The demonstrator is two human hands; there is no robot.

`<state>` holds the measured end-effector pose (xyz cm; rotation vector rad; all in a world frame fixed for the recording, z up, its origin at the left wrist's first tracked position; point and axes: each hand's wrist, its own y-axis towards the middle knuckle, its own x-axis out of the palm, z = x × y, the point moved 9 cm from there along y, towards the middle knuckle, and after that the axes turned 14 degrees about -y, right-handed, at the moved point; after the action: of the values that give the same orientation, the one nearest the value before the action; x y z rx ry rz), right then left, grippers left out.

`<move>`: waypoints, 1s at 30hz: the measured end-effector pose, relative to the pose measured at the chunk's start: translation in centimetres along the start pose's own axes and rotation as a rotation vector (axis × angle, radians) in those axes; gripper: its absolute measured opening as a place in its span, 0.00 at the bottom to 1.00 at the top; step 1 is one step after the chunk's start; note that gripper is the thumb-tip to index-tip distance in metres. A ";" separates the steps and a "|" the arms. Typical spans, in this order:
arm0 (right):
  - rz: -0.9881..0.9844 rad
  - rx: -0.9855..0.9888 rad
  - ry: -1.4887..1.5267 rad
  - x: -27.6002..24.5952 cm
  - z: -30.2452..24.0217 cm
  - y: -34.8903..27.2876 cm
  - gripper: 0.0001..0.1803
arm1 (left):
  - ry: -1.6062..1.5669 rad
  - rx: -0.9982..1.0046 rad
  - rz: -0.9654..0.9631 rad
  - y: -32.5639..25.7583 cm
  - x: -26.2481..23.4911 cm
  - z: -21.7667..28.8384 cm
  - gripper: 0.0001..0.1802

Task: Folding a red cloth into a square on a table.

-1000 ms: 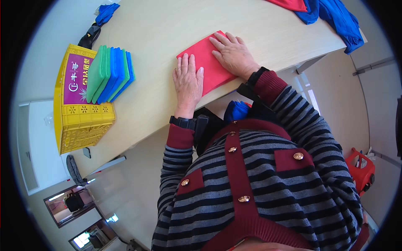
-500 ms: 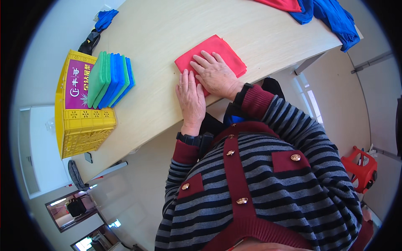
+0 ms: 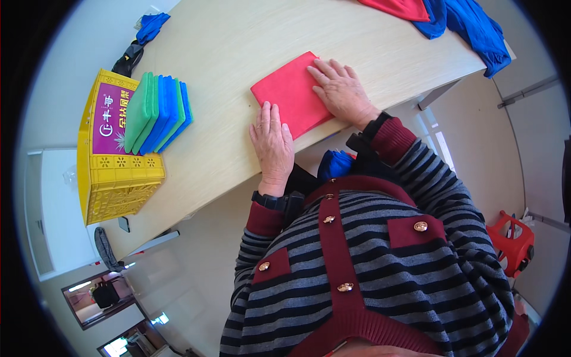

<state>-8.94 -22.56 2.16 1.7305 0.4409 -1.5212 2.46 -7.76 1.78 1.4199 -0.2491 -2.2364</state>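
Since the earlier frame both hands have slid apart across the red cloth (image 3: 291, 95), which lies folded flat near the table's (image 3: 238, 35) near edge. Now the left hand (image 3: 272, 140) rests open, palm down, fingers together, on the cloth's near left corner and the tabletop beside it. Likewise open and flat, the right hand (image 3: 341, 90) presses on the cloth's right side; neither grips anything. At the left edge a yellow crate (image 3: 113, 178) bears a stack of green and blue cloths (image 3: 157, 110). Loose blue and red cloths (image 3: 458, 18) lie at the far right corner.

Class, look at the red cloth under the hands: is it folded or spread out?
Folded: the red cloth lies as a small neat rectangle with straight edges.
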 end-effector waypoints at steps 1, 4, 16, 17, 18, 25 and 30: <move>-0.032 0.029 0.013 0.2 0.7 0.1 0.28 | 0.013 0.000 -0.009 0.0 0.0 0.0 0.28; -0.001 0.068 -0.101 -0.8 2.0 0.6 0.28 | 0.039 0.005 -0.017 0.5 -0.2 0.1 0.27; 0.046 -0.136 -0.025 -0.1 -4.3 3.1 0.29 | 0.049 0.076 0.004 5.5 1.1 0.0 0.28; 0.058 -0.134 -0.035 0.5 -4.2 3.2 0.29 | 0.059 0.067 -0.016 5.5 1.6 -0.3 0.30; 0.052 -0.133 -0.033 0.6 -4.0 3.2 0.29 | 0.066 0.057 -0.041 5.4 1.9 -0.4 0.31; -0.008 -0.037 -0.014 1.2 -1.9 3.4 0.31 | 0.079 -0.027 -0.110 5.4 2.2 -0.9 0.35; 0.006 -0.015 0.016 1.4 -0.7 3.4 0.30 | 0.061 -0.064 -0.118 5.3 2.2 -1.6 0.36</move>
<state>-5.72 -24.54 1.92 1.7320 0.4538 -1.4966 4.65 -13.30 1.46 1.5018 -0.0748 -2.2685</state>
